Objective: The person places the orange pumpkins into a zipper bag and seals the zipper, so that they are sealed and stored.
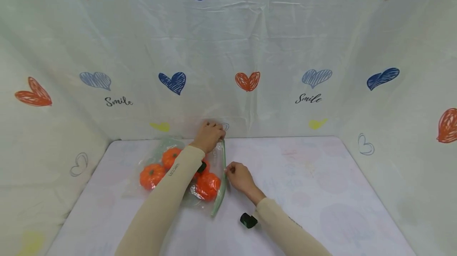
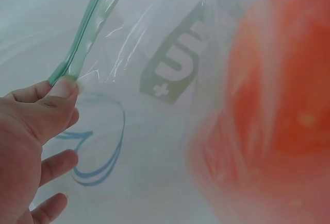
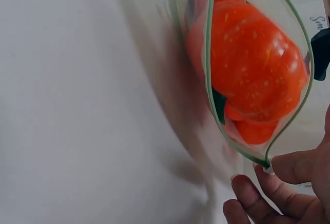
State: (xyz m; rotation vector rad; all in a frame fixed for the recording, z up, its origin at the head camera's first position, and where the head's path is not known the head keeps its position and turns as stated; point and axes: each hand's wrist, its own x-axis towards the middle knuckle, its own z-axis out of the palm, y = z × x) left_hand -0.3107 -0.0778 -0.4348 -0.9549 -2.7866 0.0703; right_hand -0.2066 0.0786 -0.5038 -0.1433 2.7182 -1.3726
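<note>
A clear zip bag [image 1: 168, 143] with a green zip strip lies on the table, holding several orange toy pumpkins [image 1: 152, 176]. At the far end of the strip my left hand [image 1: 210, 136] pinches the corner between thumb and forefinger; its other fingers are spread apart in the left wrist view. My right hand [image 1: 240, 176] pinches the zip strip [image 3: 267, 162] partway along, where its two edges meet. Beyond that pinch the bag's mouth gapes, and a pumpkin [image 3: 258, 59] shows through it in the right wrist view. The left forearm covers part of the bag.
The white table [image 1: 307, 192] carries the bag on its left half. Behind it hangs a pale cloth backdrop [image 1: 278, 45] printed with hearts, close to my left hand. Dark wrist devices [image 1: 248, 220] sit near both sleeves.
</note>
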